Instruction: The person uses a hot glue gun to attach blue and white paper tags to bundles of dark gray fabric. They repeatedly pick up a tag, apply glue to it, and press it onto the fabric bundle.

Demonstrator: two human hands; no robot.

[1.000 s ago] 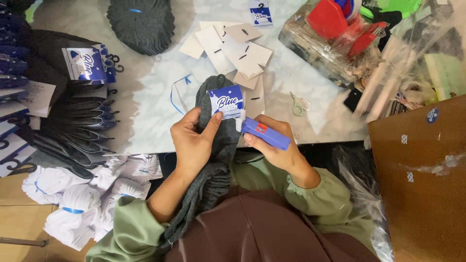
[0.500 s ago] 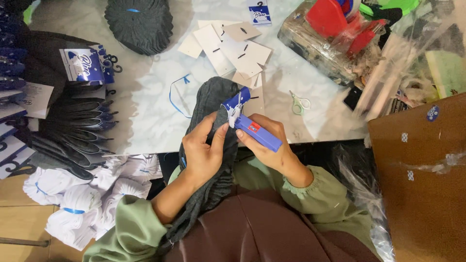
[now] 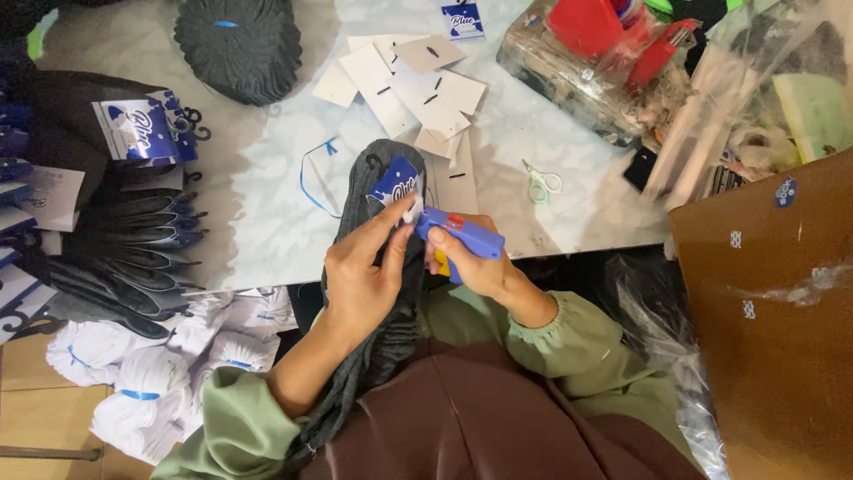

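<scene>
Pale marble-look tabletop (image 3: 267, 222) carries the dark grey socks (image 3: 378, 267) at its near edge. Left hand (image 3: 360, 276) pinches their blue-and-white tag (image 3: 397, 185); right hand (image 3: 471, 267) grips a blue tagging gun (image 3: 462, 236) (its tip at the tag). Beyond the socks lie blank cards (image 3: 409, 84); small scissors (image 3: 540, 182) sit to their right.

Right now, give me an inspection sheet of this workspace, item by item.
Surface: pale marbled table, partly covered.
Job's things: dark grey socks with a blue card tag; blue tagging gun pressed to the tag.
Clutter: loose white cards, small scissors, stacked tagged socks, white bundles, bag of red items.
Grips: left hand pinches tag and socks; right hand holds the gun.
Cables: nothing seen.
Surroundings: brown cardboard on the right.
</scene>
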